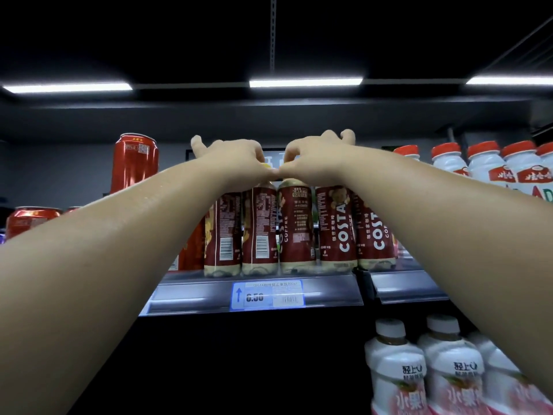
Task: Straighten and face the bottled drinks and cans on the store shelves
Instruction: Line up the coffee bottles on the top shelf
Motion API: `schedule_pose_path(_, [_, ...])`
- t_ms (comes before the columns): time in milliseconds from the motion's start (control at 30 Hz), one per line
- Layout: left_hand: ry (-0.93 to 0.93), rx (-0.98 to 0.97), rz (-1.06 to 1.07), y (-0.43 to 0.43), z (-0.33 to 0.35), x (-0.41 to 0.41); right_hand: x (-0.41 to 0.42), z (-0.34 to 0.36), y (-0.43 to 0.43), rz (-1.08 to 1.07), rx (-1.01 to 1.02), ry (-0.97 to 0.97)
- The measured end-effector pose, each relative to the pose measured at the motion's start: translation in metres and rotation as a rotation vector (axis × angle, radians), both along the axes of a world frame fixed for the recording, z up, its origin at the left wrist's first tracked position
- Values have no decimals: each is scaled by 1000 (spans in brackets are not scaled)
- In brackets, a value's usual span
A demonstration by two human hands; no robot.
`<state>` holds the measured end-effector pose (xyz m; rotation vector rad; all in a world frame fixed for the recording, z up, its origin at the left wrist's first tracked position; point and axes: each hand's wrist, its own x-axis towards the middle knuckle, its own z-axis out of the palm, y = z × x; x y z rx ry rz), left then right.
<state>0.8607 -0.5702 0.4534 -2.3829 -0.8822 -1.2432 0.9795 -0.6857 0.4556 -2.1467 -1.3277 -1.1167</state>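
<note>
A row of several dark red Costa coffee bottles (296, 226) stands on the upper shelf (209, 295). The two on the left show barcodes, the middle one shows small print, the two on the right show the Costa name. My left hand (236, 163) grips the top of the second bottle from the left (259, 229). My right hand (314, 163) grips the top of the middle bottle. The caps are hidden under my fingers, and the two hands touch each other.
Red cans (134, 163) stand to the left, one stacked high and others (30, 220) lower. White bottles with orange caps (484, 166) fill the shelf to the right. White-capped pink-labelled bottles (449, 369) stand on the lower shelf. A price tag (266, 295) is clipped to the shelf edge.
</note>
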Motion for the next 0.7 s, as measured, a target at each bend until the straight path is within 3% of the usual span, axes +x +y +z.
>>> schedule_pose_path(67, [-5,14,30,0,-2,-2,-3,-1,1,-45,9,-41])
schedule_pose_path(200, [-47,-103,-168,7,1,-7,-4,3,-1,99,42,32])
schedule_pose_path(367, [38,-16,-68,4,-2,-6,0,1,-1,-41,54,-54])
schedule_pose_path(533, [-27,-114,-229,5,1,-9,9,2,-8,68,57,4])
schedule_pose_path(700, [-42,-21,-140,8,-1,-8,15,-5,-8,143,76,17])
